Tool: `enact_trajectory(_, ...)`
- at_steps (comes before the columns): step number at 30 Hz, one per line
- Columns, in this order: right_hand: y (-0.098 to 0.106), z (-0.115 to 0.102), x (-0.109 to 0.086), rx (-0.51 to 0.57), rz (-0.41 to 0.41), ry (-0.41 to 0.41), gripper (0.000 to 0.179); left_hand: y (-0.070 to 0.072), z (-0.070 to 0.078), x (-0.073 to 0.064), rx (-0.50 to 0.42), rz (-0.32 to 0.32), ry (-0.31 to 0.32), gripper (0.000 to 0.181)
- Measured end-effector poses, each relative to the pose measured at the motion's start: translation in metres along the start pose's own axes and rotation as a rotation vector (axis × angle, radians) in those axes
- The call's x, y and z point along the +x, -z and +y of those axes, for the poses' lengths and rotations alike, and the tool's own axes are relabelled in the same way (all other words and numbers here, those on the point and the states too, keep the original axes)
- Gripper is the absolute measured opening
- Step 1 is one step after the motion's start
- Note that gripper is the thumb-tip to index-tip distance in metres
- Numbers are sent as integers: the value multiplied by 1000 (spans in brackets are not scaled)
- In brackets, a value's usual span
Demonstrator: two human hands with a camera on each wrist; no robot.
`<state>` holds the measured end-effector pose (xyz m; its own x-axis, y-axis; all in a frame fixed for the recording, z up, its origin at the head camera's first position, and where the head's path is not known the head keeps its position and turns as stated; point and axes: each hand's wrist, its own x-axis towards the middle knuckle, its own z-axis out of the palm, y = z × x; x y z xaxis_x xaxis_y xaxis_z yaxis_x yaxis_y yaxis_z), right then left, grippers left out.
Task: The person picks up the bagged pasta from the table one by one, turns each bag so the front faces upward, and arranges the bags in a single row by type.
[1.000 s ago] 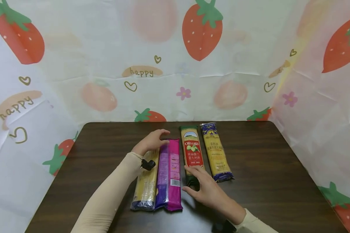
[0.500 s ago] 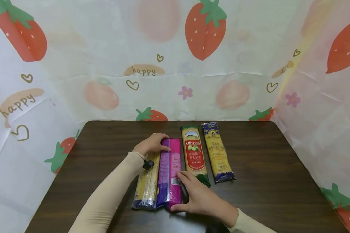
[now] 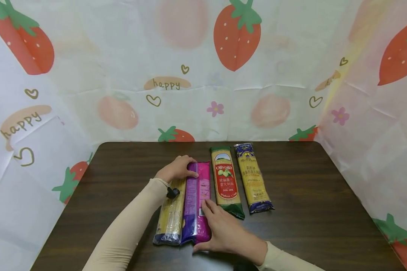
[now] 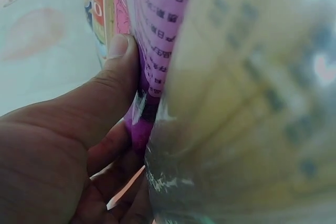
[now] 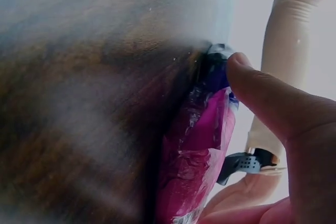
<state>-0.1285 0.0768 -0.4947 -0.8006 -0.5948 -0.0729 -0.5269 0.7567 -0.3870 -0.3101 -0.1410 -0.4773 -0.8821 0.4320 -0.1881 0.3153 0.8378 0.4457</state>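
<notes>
A pink and purple spaghetti packet [image 3: 196, 188] lies lengthwise on the table. At its far end my left hand [image 3: 178, 168] grips it; in the left wrist view the thumb [image 4: 118, 59] presses one side and the fingers curl behind. My right hand [image 3: 225, 229] holds the near right corner, fingertips on the upper face, thumb [image 5: 257, 85] at the near end in the right wrist view. Touching its left side is a clear-and-yellow spaghetti packet [image 3: 171, 218], partly under my left wrist.
To the right lie a green-ended Olivoila spaghetti packet [image 3: 225, 177] and a yellow and blue pasta packet [image 3: 253, 177], slightly slanted. The dark wooden table [image 3: 312, 226] meets a strawberry-print cloth [image 3: 129, 67] at the back and sides.
My right hand has moved left from the Olivoila packet onto the pink and purple packet's near end. My left hand has lowered from above onto the far end. The packets have hardly moved.
</notes>
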Motion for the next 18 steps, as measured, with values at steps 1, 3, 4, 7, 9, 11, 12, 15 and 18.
enact_trajectory(1,0,-1,0,-3,-3,-1,135,0,0,0,4,3,-3,60)
enact_trajectory(3,-1,-2,1,-15,-10,-4,134,1,0,-1,4,6,-3,58)
enact_trajectory(4,-1,-2,1,-19,-14,-8,134,1,0,-1,4,8,-3,58)
enact_trajectory(7,-3,-3,1,-38,-18,-16,136,0,-1,0,8,10,-5,57)
enact_trajectory(9,-4,-4,0,-51,-18,-21,138,-1,-1,1,12,10,-4,57)
enact_trajectory(11,-4,-4,0,-65,-19,-23,138,-1,-1,2,25,10,-3,57)
enact_trajectory(12,-5,-4,0,-70,-19,-22,137,-1,0,3,29,10,-3,56)
enact_trajectory(15,-5,-4,2,-76,-24,-33,132,-2,1,5,48,6,-9,56)
enact_trajectory(18,-6,-7,4,-86,-27,-35,123,-2,-1,5,59,3,-15,56)
